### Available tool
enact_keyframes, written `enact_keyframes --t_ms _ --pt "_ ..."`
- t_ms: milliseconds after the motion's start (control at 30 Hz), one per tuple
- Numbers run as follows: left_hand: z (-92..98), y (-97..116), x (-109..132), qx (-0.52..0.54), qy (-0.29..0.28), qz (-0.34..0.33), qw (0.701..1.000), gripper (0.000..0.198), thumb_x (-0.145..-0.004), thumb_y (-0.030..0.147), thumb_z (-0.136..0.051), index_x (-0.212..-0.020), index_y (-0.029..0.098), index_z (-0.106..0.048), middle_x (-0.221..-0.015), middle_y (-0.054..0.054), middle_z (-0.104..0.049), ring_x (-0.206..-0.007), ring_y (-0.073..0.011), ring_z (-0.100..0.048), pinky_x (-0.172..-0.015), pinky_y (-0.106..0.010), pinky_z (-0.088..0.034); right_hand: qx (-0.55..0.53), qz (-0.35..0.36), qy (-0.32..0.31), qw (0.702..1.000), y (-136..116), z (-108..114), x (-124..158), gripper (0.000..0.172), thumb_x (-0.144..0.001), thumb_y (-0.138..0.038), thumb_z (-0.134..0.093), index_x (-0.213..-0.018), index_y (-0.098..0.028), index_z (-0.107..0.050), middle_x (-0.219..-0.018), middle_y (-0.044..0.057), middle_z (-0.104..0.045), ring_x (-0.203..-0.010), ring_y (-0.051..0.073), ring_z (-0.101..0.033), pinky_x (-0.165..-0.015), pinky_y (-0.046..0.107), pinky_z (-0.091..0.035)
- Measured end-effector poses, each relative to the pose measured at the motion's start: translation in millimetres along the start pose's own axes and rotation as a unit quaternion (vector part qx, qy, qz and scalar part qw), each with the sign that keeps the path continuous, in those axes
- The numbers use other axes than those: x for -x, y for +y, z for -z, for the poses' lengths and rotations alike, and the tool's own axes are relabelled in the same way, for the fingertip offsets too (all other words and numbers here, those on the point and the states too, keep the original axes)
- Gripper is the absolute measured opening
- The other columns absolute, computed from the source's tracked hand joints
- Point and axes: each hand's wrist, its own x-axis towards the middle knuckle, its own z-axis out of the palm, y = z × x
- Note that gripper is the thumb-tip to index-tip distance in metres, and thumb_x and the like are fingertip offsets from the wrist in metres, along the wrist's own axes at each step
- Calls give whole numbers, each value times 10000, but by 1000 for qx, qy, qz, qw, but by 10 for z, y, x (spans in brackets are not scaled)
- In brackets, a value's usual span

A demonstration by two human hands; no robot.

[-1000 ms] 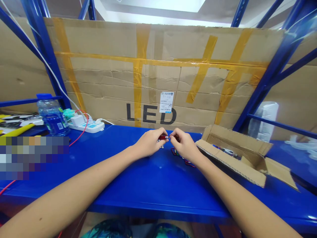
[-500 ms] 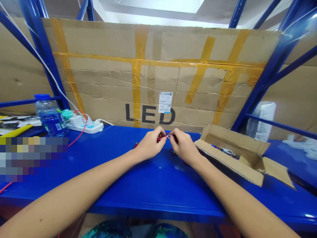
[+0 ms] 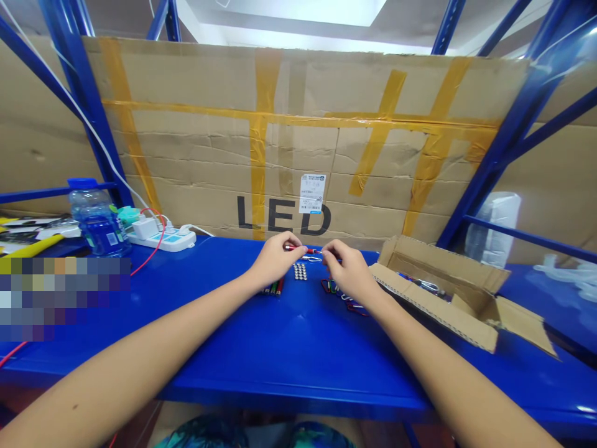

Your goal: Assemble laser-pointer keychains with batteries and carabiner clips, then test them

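My left hand (image 3: 274,260) pinches a small red cylinder (image 3: 303,249) at its left end, held level above the blue shelf (image 3: 289,336). My right hand (image 3: 346,269) has its fingers closed on the silver part (image 3: 311,257) at the cylinder's right end. Below the hands lies a tight cluster of several small silver button cells (image 3: 300,271). A few coloured cylinders (image 3: 274,288) lie by my left wrist. Coloured carabiner clips (image 3: 342,297) lie under my right wrist.
An open cardboard box (image 3: 448,292) with metal parts sits at the right. At the left stand a water bottle (image 3: 97,219) and a white power strip (image 3: 161,236) with a red wire. A taped cardboard sheet marked LED (image 3: 284,214) closes the back.
Both hands have lifted a little and moved back, uncovering the button cells and the coloured cylinders on the shelf. The red cylinder stays held between both hands.
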Motion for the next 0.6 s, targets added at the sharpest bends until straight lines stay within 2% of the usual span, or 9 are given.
enact_keyframes --t_ms 100,200,333,433,500,600 --pt "88 -46 -77 77 -27 109 991 149 -800 305 -650 -803 159 -619 -630 -6 -604 -491 -91 -489 -457 -223 -353 -102 -66 -23 992 87 49 -48 134 -901 -281 -462 -800 -210 -513 -685 13 -610 -596 163 -587 -563 300 -473" --pt "136 -52 -99 111 -28 146 983 117 -807 268 -645 -819 152 -626 -554 13 -553 -430 -74 -440 -418 -211 -305 -195 -122 -63 971 96 78 -77 83 -857 -269 -521 -892 -195 -534 -659 -1 -602 -539 153 -588 -514 298 -500" --pt "115 -20 -76 122 -34 100 987 107 -781 182 -644 -882 147 -636 -537 28 -538 -456 -82 -465 -446 -219 -343 -281 -182 -146 931 17 97 -74 241 -820 -242 -574 -1049 -167 -555 -682 14 -641 -558 162 -625 -557 318 -530" --pt "68 6 -46 137 -66 62 986 135 -783 196 -642 -910 153 -638 -567 21 -562 -484 -94 -490 -463 -232 -363 -314 -173 -194 913 -25 90 -47 185 -838 -304 -586 -959 -164 -595 -696 21 -657 -560 144 -624 -556 283 -494" --pt "42 31 -22 142 -82 45 985 149 -782 220 -649 -916 157 -638 -592 15 -584 -502 -99 -509 -477 -239 -378 -330 -157 -221 904 -44 70 -25 205 -831 -357 -609 -876 -156 -614 -713 33 -671 -589 144 -634 -579 277 -481" --pt "25 78 11 145 -93 21 985 154 -765 211 -657 -908 155 -645 -749 -24 -674 -621 -116 -589 -574 -263 -459 -392 -168 -242 871 -82 38 3 254 -786 -395 -652 -835 -146 -633 -705 44 -667 -619 159 -634 -612 298 -486"
